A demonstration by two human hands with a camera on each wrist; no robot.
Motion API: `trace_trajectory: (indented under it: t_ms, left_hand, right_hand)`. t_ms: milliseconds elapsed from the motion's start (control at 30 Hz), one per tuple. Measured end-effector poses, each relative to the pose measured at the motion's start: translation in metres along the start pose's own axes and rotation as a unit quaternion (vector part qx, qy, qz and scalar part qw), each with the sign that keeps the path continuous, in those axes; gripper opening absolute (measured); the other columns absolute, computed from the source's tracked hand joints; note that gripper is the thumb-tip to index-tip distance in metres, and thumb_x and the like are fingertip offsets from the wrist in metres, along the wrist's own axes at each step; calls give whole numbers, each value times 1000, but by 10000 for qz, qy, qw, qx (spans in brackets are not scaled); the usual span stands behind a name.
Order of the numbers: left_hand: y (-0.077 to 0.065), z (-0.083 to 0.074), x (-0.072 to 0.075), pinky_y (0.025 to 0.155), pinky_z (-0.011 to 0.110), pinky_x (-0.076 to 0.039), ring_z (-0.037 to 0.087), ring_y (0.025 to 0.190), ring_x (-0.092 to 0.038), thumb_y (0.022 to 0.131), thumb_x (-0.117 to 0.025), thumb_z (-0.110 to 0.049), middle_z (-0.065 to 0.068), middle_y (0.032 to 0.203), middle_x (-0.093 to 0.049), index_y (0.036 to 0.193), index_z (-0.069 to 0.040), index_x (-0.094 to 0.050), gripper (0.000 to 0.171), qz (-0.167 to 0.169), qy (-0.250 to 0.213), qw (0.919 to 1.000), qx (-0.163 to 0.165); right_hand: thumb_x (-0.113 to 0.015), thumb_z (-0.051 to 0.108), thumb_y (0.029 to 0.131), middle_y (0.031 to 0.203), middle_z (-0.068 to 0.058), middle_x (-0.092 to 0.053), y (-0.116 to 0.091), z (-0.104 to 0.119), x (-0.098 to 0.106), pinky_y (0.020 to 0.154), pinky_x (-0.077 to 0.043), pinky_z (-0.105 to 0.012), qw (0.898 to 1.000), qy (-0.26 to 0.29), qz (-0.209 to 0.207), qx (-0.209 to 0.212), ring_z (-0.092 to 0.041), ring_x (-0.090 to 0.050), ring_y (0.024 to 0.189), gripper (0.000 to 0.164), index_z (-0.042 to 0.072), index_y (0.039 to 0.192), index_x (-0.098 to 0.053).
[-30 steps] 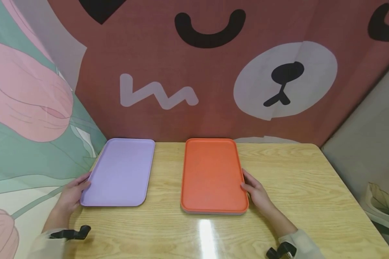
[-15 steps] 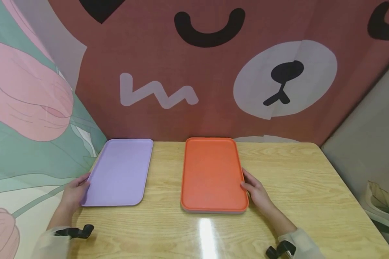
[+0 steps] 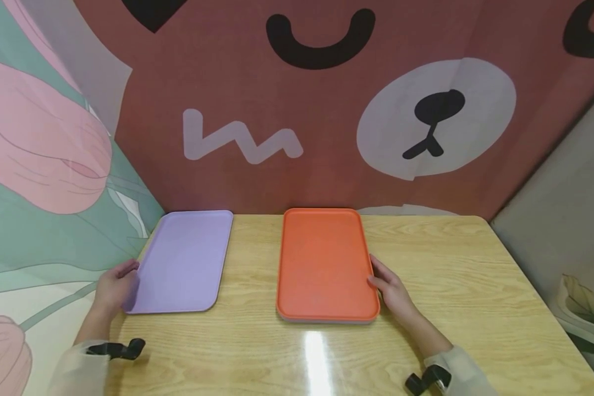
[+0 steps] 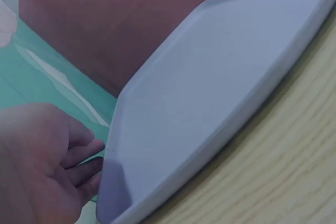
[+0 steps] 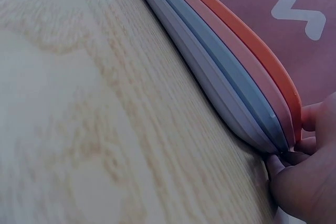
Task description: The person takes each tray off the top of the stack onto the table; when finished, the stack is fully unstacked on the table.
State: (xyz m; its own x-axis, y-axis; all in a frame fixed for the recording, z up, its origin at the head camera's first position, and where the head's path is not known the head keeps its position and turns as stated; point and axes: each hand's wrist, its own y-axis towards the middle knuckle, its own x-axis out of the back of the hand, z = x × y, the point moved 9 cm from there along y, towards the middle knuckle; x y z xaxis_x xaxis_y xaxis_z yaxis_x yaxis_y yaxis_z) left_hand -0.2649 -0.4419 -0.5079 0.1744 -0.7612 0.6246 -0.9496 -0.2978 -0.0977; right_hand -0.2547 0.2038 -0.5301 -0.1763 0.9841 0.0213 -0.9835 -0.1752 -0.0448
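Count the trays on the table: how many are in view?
5: a lilac tray lies alone at left; stacked to its right are an orange tray, then beneath a pink tray, a blue tray and a greyish tray. More may be hidden between them.

In the head view I see smooth, matt plastic in the purple tray (image 3: 180, 261) and the orange tray (image 3: 324, 264). My wood-grained table (image 3: 254, 264) shines glossily at bottom centre; the backdrop (image 3: 237, 82) up top looks like matt cloth.
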Motion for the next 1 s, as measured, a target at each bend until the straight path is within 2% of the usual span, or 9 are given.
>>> trace_trajectory:
  t_ms: [233, 300, 367, 433, 500, 533, 667, 833, 1000]
  left_hand:
    - [-10, -30, -1, 84, 0, -40, 46, 137, -43, 107, -45, -12, 31, 148, -44, 149, 13, -38, 50, -127, -126, 9990, -409]
    - [-16, -46, -4, 80, -1, -38, 30, 132, -55, 106, -47, -12, 31, 147, -47, 147, 12, -42, 48, -131, -58, 9975, -694]
    - [-23, -63, -7, 79, 0, -39, 9, 120, -60, 105, -50, -11, 12, 137, -64, 144, 12, -47, 46, -162, -254, 9941, -1047]
    - [-29, -80, -13, 81, 1, -41, -11, 107, -56, 104, -53, -8, -4, 125, -69, 141, 13, -50, 43, -145, -511, 9886, -1407]
    - [-37, -97, -23, 82, 3, -45, -19, 100, -52, 103, -54, -4, -5, 121, -68, 138, 15, -52, 40, -11, -786, 9816, -1738]
    - [-40, -105, -29, 82, 5, -46, -18, 99, -54, 102, -54, -2, -4, 120, -67, 137, 16, -52, 39, 94, -917, 9776, -1890]
    - [-56, -135, -59, 84, 10, -51, -13, 103, -57, 103, -51, 3, 37, 135, -53, 139, 16, -49, 39, 701, -1270, 9661, -2138]
    - [-73, -161, -100, 86, 15, -53, -1, 109, -61, 102, -53, 4, 40, 139, -48, 142, 18, -43, 44, 1377, -1792, 9502, -2145]
    - [-84, -172, -145, 94, 22, -53, 37, 130, -53, 102, -59, -4, 37, 149, -39, 150, 14, -34, 57, 2013, -1891, 9431, -1851]
  right_hand:
    - [-49, 7, 105, 167, -22, -16, 0, 3, -1, 102, -31, -5, 10000, -22, 42, 40, -36, -12, 153, 64, -1, 160, -20]
    - [-49, 8, 105, 167, -22, -16, -1, 4, -1, 101, -31, -5, 10000, -35, 45, 29, -36, -12, 153, 63, -1, 161, -20]
    - [-49, 9, 105, 167, -21, -16, -1, 3, -1, 101, -32, -5, 10000, -49, 45, -9, -35, -12, 153, 64, 1, 161, -20]
    - [-50, 9, 106, 167, -20, -16, -2, 2, -1, 101, -32, -5, 10000, -72, 49, -40, -35, -12, 153, 64, 1, 161, -20]
    - [-50, 10, 106, 167, -20, -16, -2, 2, -1, 101, -32, -5, 9999, -79, 50, -45, -35, -12, 153, 64, 1, 161, -19]
    - [-50, 10, 105, 167, -20, -16, -2, 2, 0, 101, -32, -5, 10000, -73, 47, -38, -35, -12, 153, 64, 1, 161, -19]
    - [-51, 9, 105, 166, -21, -17, -2, 4, 0, 101, -32, -6, 10000, -53, 23, -22, -37, -13, 153, 65, 0, 161, -19]
    - [-51, 9, 105, 166, -23, -19, -3, 4, 1, 100, -34, -6, 10000, -68, -12, -35, -37, -15, 152, 64, 0, 161, -20]
    - [-51, 7, 105, 165, -24, -20, -3, 5, 0, 99, -36, -6, 9999, -98, -21, 4, -39, -17, 151, 64, -1, 160, -21]
